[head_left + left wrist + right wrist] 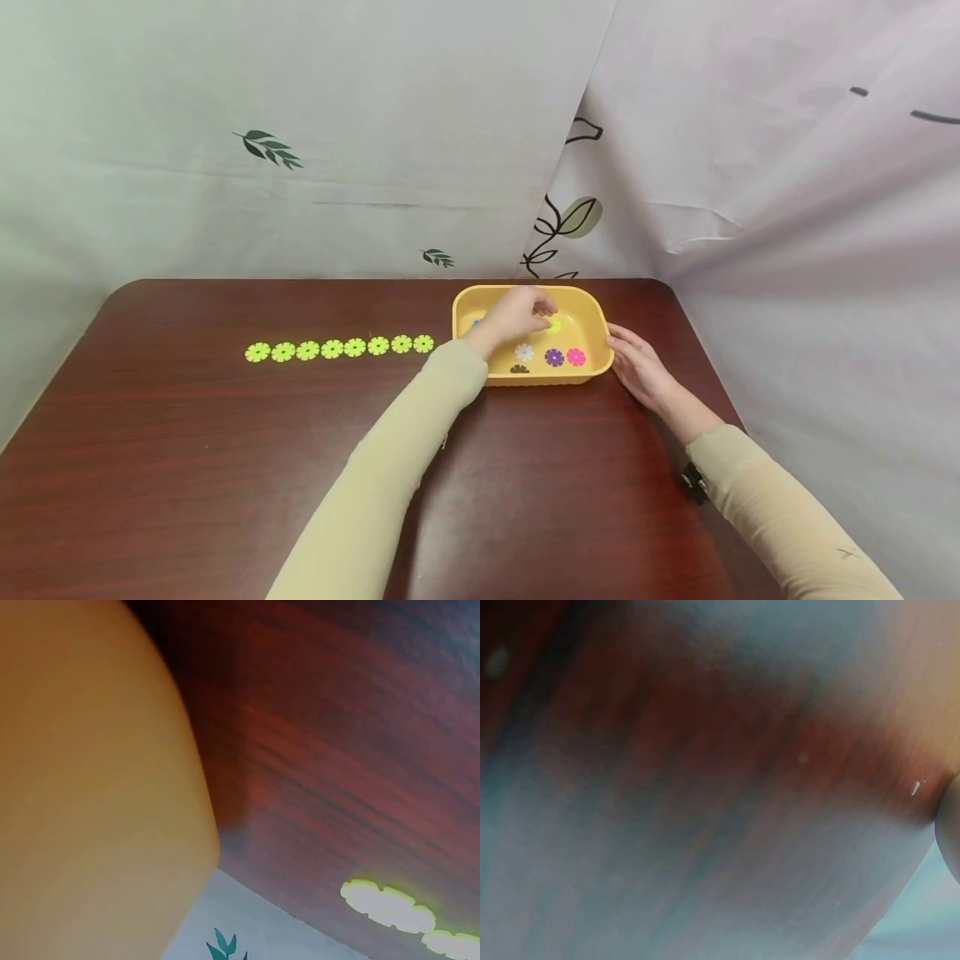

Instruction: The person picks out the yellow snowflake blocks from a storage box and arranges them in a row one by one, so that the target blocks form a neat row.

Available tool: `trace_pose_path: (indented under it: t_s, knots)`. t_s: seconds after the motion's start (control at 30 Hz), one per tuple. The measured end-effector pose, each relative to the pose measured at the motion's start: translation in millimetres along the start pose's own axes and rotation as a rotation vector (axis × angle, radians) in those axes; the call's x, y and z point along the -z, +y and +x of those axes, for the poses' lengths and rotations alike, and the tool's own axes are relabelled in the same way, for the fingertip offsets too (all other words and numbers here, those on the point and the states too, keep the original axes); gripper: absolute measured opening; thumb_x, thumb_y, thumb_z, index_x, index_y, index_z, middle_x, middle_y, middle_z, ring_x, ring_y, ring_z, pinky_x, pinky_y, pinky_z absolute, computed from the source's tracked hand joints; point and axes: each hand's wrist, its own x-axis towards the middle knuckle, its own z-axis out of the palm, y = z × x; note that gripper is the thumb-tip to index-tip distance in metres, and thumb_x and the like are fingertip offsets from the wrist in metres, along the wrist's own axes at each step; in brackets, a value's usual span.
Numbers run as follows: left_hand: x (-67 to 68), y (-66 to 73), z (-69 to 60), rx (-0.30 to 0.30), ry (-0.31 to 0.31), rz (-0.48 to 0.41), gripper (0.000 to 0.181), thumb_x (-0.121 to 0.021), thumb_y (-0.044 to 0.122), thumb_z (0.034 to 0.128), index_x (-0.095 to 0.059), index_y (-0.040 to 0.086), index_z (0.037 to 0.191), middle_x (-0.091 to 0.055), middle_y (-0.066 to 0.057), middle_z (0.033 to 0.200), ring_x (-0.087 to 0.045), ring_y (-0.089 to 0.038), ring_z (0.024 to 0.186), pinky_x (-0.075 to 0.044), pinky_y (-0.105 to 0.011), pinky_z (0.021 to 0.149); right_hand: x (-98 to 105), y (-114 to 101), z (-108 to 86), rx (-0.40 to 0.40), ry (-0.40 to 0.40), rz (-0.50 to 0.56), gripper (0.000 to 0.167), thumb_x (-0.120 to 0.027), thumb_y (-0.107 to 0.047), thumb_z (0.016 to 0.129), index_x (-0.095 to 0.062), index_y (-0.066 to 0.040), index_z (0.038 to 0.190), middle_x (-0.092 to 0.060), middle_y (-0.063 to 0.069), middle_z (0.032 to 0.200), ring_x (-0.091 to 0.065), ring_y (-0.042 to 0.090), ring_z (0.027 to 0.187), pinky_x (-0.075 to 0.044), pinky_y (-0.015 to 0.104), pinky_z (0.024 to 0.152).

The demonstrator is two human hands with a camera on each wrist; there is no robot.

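A yellow plastic basin stands at the back right of the table. My left hand reaches over its near left rim, with bent fingers beside a yellow-green flower-shaped disc. Whether they pinch this disc cannot be made out. At the basin's right end, my right hand holds the rim with its fingertips. White, purple, pink and dark brown discs lie inside; a blue one shows partly behind the left wrist. The left wrist view has the basin's outer wall up close.
Left of the basin, several yellow-green flower discs lie in a straight row on the dark brown wooden table. Pale cloth with leaf prints hangs behind the table and along its right side. The right wrist view shows mostly blurred tabletop.
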Motion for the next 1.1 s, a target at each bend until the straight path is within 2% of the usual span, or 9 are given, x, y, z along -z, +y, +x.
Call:
trace_pose_path:
  t_s: [0.1,0.23,0.37,0.53,0.67,0.9,1.1]
  knots:
    - [-5.6,-2.1,2.0,0.001,-0.001,0.030,0.030,-0.075,0.010,0.0988,-0.074,0.005,0.128,-0.076,-0.009,0.128,-0.069,-0.023,0.123,-0.053,-0.033,0.112,0,0,-0.3,0.000,-0.002,0.011,0.048,-0.041,-0.008,0.112,-0.032,0.005,0.157,-0.070,-0.015,0.123,-0.065,-0.003,0.116,-0.050,0.012,0.102]
    - [-11.2,-4.7,3.3,-0.008,0.009,0.068,0.033,-0.076,0.012,0.0986,-0.073,0.006,0.131,-0.075,-0.008,0.133,-0.068,-0.023,0.128,-0.050,-0.035,0.116,0,1,-1.3,0.010,-0.004,0.027,0.031,-0.042,-0.007,0.113,-0.051,-0.010,0.142,-0.071,-0.014,0.124,-0.065,-0.002,0.116,-0.051,0.012,0.102]
    - [-14.6,-6.5,3.3,-0.014,0.006,0.091,0.038,-0.076,0.012,0.0980,-0.071,0.007,0.135,-0.072,-0.007,0.138,-0.065,-0.024,0.134,-0.047,-0.035,0.120,1,1,-1.9,0.018,-0.001,0.028,0.027,-0.042,-0.007,0.113,-0.057,-0.019,0.130,-0.071,-0.013,0.124,-0.066,-0.002,0.115,-0.052,0.013,0.101]
    - [-16.7,-6.6,2.6,-0.018,-0.038,0.136,0.045,-0.077,0.014,0.0982,-0.067,0.007,0.142,-0.068,-0.008,0.146,-0.059,-0.024,0.142,-0.040,-0.034,0.125,1,1,-1.7,0.024,-0.007,0.031,0.027,-0.041,-0.006,0.113,-0.059,-0.020,0.128,-0.071,-0.013,0.123,-0.066,-0.001,0.115,-0.052,0.013,0.101]
    - [-16.7,-4.4,1.5,-0.025,-0.060,0.170,0.046,-0.077,0.015,0.0987,-0.066,0.007,0.143,-0.067,-0.008,0.148,-0.058,-0.024,0.143,-0.040,-0.033,0.126,1,1,-1.2,0.016,-0.006,0.032,0.027,-0.041,-0.007,0.113,-0.060,-0.021,0.127,-0.071,-0.012,0.123,-0.066,-0.001,0.115,-0.051,0.013,0.101]
    - [-16.8,-1.4,-0.9,-0.036,-0.067,0.200,0.044,-0.078,0.015,0.0974,-0.068,0.007,0.140,-0.067,-0.009,0.146,-0.058,-0.026,0.143,-0.039,-0.035,0.126,0,0,-3.4,0.013,0.004,0.032,0.028,-0.041,-0.007,0.113,-0.051,-0.009,0.139,-0.072,-0.013,0.121,-0.066,-0.001,0.115,-0.051,0.013,0.102]
    - [-17.1,0.3,-1.7,-0.018,-0.071,0.208,0.039,-0.079,0.015,0.0968,-0.072,0.008,0.135,-0.071,-0.007,0.140,-0.061,-0.025,0.138,-0.041,-0.034,0.124,1,1,-2.9,0.022,-0.008,0.029,0.026,-0.040,-0.007,0.113,-0.056,-0.017,0.131,-0.071,-0.012,0.124,-0.065,-0.001,0.116,-0.051,0.013,0.103]
